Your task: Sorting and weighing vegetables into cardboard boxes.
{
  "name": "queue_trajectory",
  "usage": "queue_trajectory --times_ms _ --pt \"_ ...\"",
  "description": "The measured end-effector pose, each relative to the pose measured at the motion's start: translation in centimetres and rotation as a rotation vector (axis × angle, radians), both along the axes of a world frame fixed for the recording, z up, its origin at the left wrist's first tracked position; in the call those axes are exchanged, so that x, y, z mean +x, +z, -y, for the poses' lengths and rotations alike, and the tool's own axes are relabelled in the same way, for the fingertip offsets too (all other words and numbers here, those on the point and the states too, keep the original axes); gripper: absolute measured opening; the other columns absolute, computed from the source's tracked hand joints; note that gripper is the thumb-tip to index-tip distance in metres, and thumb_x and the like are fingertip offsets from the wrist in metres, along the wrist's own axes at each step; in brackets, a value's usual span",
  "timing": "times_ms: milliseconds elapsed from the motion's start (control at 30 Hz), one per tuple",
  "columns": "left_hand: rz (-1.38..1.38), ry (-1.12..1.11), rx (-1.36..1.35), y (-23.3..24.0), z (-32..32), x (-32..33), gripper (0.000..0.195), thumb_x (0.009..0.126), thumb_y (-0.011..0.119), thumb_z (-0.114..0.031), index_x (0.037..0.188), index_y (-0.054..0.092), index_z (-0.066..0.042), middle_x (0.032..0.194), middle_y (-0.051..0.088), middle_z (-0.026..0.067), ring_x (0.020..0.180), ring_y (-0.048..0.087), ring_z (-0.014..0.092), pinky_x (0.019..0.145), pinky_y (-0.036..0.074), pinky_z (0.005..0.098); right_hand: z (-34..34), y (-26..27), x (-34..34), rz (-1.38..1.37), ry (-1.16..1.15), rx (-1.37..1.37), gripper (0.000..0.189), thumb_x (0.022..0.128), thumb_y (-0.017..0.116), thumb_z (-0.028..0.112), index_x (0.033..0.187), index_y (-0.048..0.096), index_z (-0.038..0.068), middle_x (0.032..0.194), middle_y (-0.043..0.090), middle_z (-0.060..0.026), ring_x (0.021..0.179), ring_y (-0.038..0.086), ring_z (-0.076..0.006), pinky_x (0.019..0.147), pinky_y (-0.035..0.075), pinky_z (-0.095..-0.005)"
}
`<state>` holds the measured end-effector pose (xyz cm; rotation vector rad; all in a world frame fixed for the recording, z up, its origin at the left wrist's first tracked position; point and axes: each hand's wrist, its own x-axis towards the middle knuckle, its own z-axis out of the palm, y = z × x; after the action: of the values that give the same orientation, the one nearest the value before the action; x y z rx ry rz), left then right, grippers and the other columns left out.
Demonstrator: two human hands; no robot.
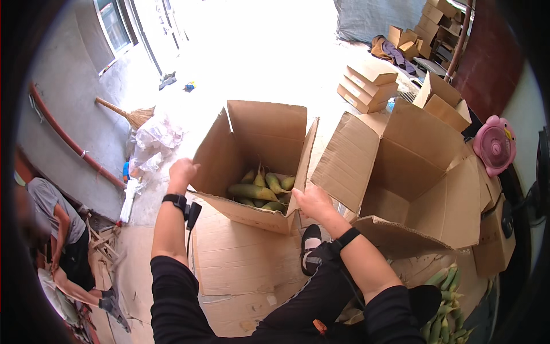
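Observation:
An open cardboard box (253, 215) stands before me with its flaps raised. Inside lie several long green radishes (251, 191), some with thin root tails pointing up. My left hand (184, 174) is closed at the left flap (212, 150), its fingers partly hidden by the cardboard. On the other side, my right hand (313, 201) grips the near end of the right flap (306, 159), thumb on the inner face. A larger open cardboard box (386, 210) is just right of that hand; nothing shows on the visible part of its floor.
More green radishes (447, 296) lie in a pile at lower right. Flattened cardboard (240, 262) covers the floor. Stacked cartons (365, 88) and a pink fan (495, 146) are at right. A straw broom (137, 116), plastic bags (157, 133) and a seated person (64, 232) are at left.

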<state>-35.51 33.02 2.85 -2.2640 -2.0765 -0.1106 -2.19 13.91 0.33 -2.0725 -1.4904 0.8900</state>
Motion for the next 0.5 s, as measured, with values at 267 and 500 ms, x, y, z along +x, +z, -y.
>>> queue_trajectory --times_ms 267,500 --pt "0.055 -0.141 0.089 -2.0 7.5 -7.3 0.039 0.078 0.058 -0.041 0.074 0.067 -0.003 0.074 0.062 0.0222 0.076 0.061 0.038 0.067 0.048 0.0451 5.1 -1.5 -5.7 0.319 0.322 0.324 0.043 0.089 0.046 0.036 0.077 0.066 0.000 0.083 0.065 -0.0185 0.080 0.064 -0.0336 0.070 0.051 -0.0425" --pt "0.091 0.002 -0.102 0.6 19.9 -19.6 0.039 0.071 0.062 -0.038 0.068 0.063 0.002 0.068 0.060 0.0226 0.066 0.061 0.037 0.058 0.047 0.0433 11.8 2.5 -14.1 -0.007 0.512 0.386 0.040 0.086 0.050 0.035 0.072 0.066 0.001 0.078 0.065 -0.0191 0.077 0.064 -0.0345 0.069 0.052 -0.0429"
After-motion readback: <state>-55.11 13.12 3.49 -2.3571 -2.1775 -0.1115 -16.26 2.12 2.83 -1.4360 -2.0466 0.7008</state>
